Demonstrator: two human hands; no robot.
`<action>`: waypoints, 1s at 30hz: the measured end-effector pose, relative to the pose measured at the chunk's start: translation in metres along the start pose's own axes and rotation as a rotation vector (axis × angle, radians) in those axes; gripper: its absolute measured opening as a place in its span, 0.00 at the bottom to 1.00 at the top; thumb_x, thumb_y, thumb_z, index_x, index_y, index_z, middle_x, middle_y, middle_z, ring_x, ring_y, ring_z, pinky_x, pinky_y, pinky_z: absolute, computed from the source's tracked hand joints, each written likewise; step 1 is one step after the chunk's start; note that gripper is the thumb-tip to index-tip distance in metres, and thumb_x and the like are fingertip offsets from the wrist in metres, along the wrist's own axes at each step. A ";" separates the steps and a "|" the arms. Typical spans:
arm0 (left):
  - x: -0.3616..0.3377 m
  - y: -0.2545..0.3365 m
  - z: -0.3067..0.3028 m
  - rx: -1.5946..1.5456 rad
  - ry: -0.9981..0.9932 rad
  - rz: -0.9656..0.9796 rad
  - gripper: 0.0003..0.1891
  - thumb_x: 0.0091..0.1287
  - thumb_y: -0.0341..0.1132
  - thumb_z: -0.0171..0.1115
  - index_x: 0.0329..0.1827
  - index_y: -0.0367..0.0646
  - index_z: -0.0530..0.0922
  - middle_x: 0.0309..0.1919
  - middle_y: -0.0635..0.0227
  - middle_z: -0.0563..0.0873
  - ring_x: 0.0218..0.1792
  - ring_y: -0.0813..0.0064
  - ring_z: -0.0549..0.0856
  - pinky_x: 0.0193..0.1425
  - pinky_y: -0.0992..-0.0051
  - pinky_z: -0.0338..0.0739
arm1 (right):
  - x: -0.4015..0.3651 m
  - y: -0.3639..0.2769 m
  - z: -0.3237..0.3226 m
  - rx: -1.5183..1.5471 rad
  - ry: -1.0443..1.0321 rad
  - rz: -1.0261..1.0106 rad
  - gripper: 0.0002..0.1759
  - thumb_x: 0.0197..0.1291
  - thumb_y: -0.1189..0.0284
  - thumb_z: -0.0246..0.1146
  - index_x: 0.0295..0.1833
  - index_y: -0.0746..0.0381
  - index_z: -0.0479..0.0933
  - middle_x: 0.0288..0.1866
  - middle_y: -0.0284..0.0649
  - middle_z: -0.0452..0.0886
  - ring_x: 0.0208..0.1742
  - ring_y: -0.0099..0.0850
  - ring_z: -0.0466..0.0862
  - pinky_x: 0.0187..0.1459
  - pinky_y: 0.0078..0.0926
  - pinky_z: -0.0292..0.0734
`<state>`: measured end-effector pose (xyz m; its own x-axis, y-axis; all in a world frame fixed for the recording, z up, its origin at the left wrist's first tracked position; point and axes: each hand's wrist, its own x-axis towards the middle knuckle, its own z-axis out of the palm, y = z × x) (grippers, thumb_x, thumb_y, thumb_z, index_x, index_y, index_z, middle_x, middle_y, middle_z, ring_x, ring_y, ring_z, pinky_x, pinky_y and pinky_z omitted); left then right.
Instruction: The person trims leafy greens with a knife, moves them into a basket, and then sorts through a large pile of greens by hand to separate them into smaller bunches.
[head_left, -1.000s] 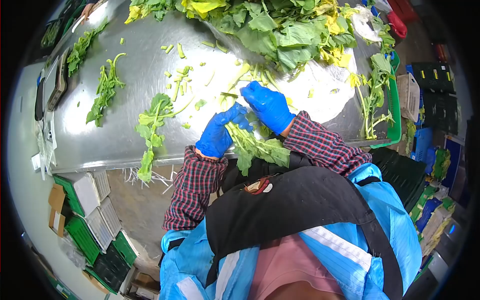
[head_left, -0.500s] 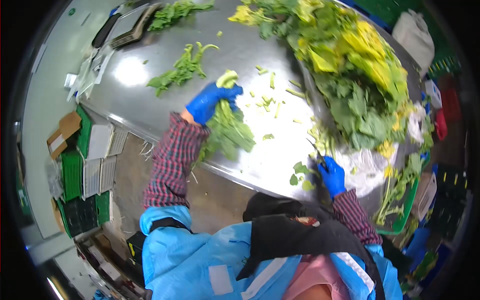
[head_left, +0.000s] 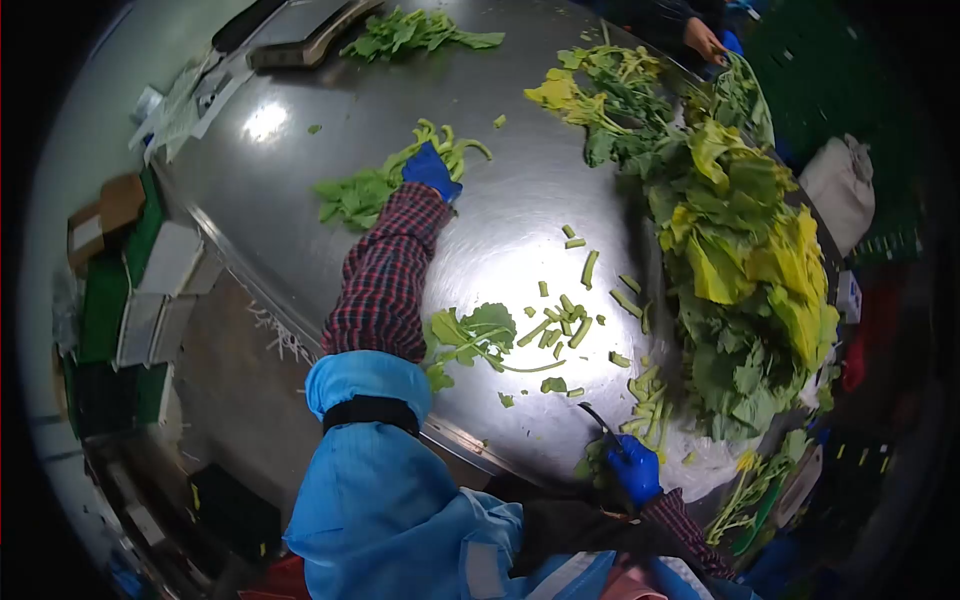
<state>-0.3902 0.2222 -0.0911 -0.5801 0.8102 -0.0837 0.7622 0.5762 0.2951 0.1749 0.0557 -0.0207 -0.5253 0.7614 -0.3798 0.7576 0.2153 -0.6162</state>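
Observation:
My left hand [head_left: 432, 172], in a blue glove, is closed over the stems of a bunch of leafy greens [head_left: 365, 192] lying on the metal table; its fingertips are hidden. Pale cut stem ends [head_left: 447, 146] stick out past the hand. Low in the view, my right hand [head_left: 634, 470], also blue-gloved, is wrapped round a small knife whose thin, dark curved blade [head_left: 598, 418] points up and left. Cut stem pieces [head_left: 565, 325] and a loose leafy sprig [head_left: 480, 335] lie between the hands. More cut stems [head_left: 650, 405] lie just above my right hand.
A big heap of green and yellowing leaves [head_left: 745, 280] covers the table's right side. Another bunch [head_left: 415, 35] and a scale-like device [head_left: 310, 40] are at the far left. A co-worker's hand [head_left: 705, 40] touches greens at the back. Crates [head_left: 105, 310] stand left.
My left hand has carried its bunch forward and left onto the greens lying there. The view has shifted, and a co-worker's hand now shows at the back. My right hand still holds the knife.

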 end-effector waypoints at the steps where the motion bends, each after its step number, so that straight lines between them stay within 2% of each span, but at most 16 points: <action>1: -0.007 0.003 0.001 -0.012 0.041 -0.030 0.53 0.42 0.47 0.74 0.69 0.40 0.52 0.60 0.52 0.69 0.59 0.51 0.71 0.61 0.63 0.67 | 0.005 -0.010 -0.004 0.046 0.002 0.018 0.15 0.53 0.75 0.62 0.49 0.62 0.77 0.35 0.42 0.81 0.31 0.32 0.82 0.34 0.28 0.76; 3: -0.028 0.012 0.006 -0.025 0.070 -0.084 0.56 0.43 0.47 0.74 0.71 0.41 0.46 0.64 0.52 0.66 0.63 0.50 0.66 0.65 0.62 0.63 | 0.018 -0.020 -0.006 0.082 -0.020 0.037 0.15 0.54 0.76 0.61 0.49 0.61 0.77 0.32 0.39 0.81 0.29 0.27 0.80 0.32 0.26 0.74; 5: -0.053 0.025 0.006 0.141 0.485 0.133 0.52 0.45 0.42 0.73 0.72 0.45 0.48 0.64 0.52 0.65 0.66 0.50 0.61 0.68 0.59 0.57 | 0.042 -0.027 -0.005 0.383 -0.030 0.303 0.14 0.55 0.77 0.60 0.49 0.62 0.77 0.29 0.31 0.79 0.28 0.17 0.74 0.30 0.20 0.71; 7: -0.090 0.038 -0.009 -0.052 0.429 0.317 0.45 0.49 0.37 0.69 0.71 0.49 0.54 0.62 0.54 0.67 0.67 0.50 0.59 0.69 0.57 0.55 | 0.077 -0.047 -0.012 0.287 0.028 0.149 0.14 0.55 0.78 0.60 0.49 0.64 0.77 0.28 0.28 0.76 0.29 0.15 0.71 0.31 0.18 0.69; 9: -0.131 0.035 -0.008 -0.311 0.296 0.456 0.40 0.51 0.36 0.68 0.69 0.51 0.59 0.62 0.55 0.68 0.65 0.49 0.60 0.68 0.57 0.55 | 0.115 -0.056 -0.016 0.337 0.052 0.187 0.12 0.54 0.78 0.60 0.46 0.64 0.77 0.29 0.28 0.76 0.29 0.17 0.72 0.32 0.17 0.70; 12: -0.187 0.015 -0.007 -0.283 0.148 0.384 0.38 0.52 0.39 0.67 0.68 0.48 0.60 0.62 0.57 0.67 0.65 0.49 0.61 0.67 0.55 0.55 | 0.173 -0.048 -0.018 0.394 0.067 0.101 0.11 0.55 0.75 0.60 0.46 0.61 0.77 0.27 0.30 0.75 0.25 0.17 0.71 0.23 0.19 0.66; 13: -0.203 0.006 0.006 -0.289 0.148 0.326 0.38 0.52 0.40 0.67 0.67 0.47 0.61 0.63 0.58 0.66 0.65 0.49 0.60 0.67 0.53 0.55 | 0.193 -0.061 -0.023 0.132 0.067 0.117 0.11 0.57 0.74 0.60 0.47 0.61 0.76 0.27 0.31 0.75 0.24 0.19 0.72 0.23 0.19 0.68; 14: -0.221 -0.001 0.028 -0.275 0.141 0.267 0.38 0.51 0.41 0.68 0.66 0.45 0.62 0.63 0.56 0.65 0.65 0.47 0.59 0.67 0.52 0.54 | 0.217 -0.033 -0.018 0.169 0.054 -0.030 0.12 0.59 0.74 0.59 0.49 0.64 0.74 0.28 0.32 0.77 0.25 0.20 0.75 0.25 0.20 0.72; 15: -0.236 -0.001 0.036 -0.229 0.112 0.301 0.39 0.51 0.42 0.69 0.66 0.42 0.61 0.65 0.55 0.64 0.66 0.47 0.57 0.67 0.53 0.54 | 0.226 -0.052 -0.017 0.343 0.036 0.021 0.15 0.60 0.76 0.57 0.52 0.65 0.70 0.28 0.34 0.77 0.26 0.21 0.76 0.26 0.20 0.74; 18: -0.282 0.012 0.038 -0.636 -0.174 0.437 0.34 0.55 0.39 0.67 0.65 0.41 0.64 0.62 0.56 0.68 0.65 0.58 0.65 0.70 0.64 0.56 | 0.252 -0.058 -0.011 0.382 0.037 -0.015 0.25 0.53 0.77 0.60 0.60 0.63 0.67 0.29 0.31 0.75 0.23 0.18 0.72 0.23 0.17 0.69; 20: -0.292 0.027 0.013 -0.696 -0.173 0.509 0.34 0.54 0.38 0.67 0.64 0.44 0.65 0.60 0.59 0.71 0.61 0.59 0.69 0.66 0.65 0.62 | 0.262 -0.064 -0.008 -0.007 0.098 -0.204 0.31 0.51 0.75 0.63 0.63 0.62 0.65 0.41 0.39 0.76 0.38 0.29 0.78 0.39 0.25 0.75; 21: -0.292 0.028 0.006 -0.762 -0.152 0.499 0.34 0.52 0.38 0.68 0.64 0.45 0.65 0.59 0.59 0.72 0.59 0.57 0.71 0.65 0.64 0.65 | 0.264 -0.080 -0.009 -0.017 0.097 -0.218 0.31 0.51 0.75 0.63 0.63 0.62 0.65 0.41 0.39 0.76 0.38 0.29 0.78 0.39 0.25 0.75; 23: -0.270 0.015 0.004 -0.820 0.033 0.461 0.30 0.56 0.32 0.65 0.63 0.46 0.67 0.56 0.60 0.75 0.56 0.60 0.74 0.63 0.66 0.67 | 0.266 -0.129 -0.013 -0.336 0.378 -0.509 0.24 0.53 0.76 0.61 0.58 0.65 0.68 0.46 0.40 0.74 0.46 0.29 0.76 0.47 0.26 0.74; 24: -0.258 0.004 -0.006 -0.851 0.142 0.384 0.27 0.56 0.30 0.63 0.61 0.45 0.69 0.55 0.60 0.76 0.55 0.60 0.75 0.61 0.67 0.69 | 0.278 -0.139 -0.012 -0.349 0.340 -0.645 0.27 0.50 0.75 0.63 0.59 0.62 0.69 0.50 0.43 0.72 0.50 0.35 0.75 0.50 0.29 0.73; 27: -0.213 -0.044 -0.013 -1.040 0.415 0.128 0.19 0.59 0.25 0.59 0.55 0.42 0.74 0.50 0.60 0.80 0.51 0.64 0.79 0.57 0.71 0.71 | 0.305 -0.201 0.003 -0.165 0.186 -0.695 0.26 0.51 0.73 0.62 0.59 0.58 0.70 0.51 0.44 0.72 0.53 0.40 0.74 0.53 0.32 0.70; 30: -0.169 -0.108 -0.016 -0.960 0.727 -0.036 0.17 0.60 0.23 0.57 0.53 0.40 0.75 0.48 0.62 0.81 0.50 0.66 0.79 0.56 0.74 0.71 | 0.347 -0.248 0.026 -0.224 0.106 -0.810 0.25 0.54 0.72 0.60 0.60 0.56 0.69 0.57 0.46 0.70 0.60 0.43 0.70 0.60 0.34 0.64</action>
<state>-0.3793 0.0218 -0.0931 -0.8582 0.3675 0.3584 0.3970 0.0326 0.9172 -0.2052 0.2513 -0.0175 -0.9084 0.3707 0.1934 0.2277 0.8265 -0.5149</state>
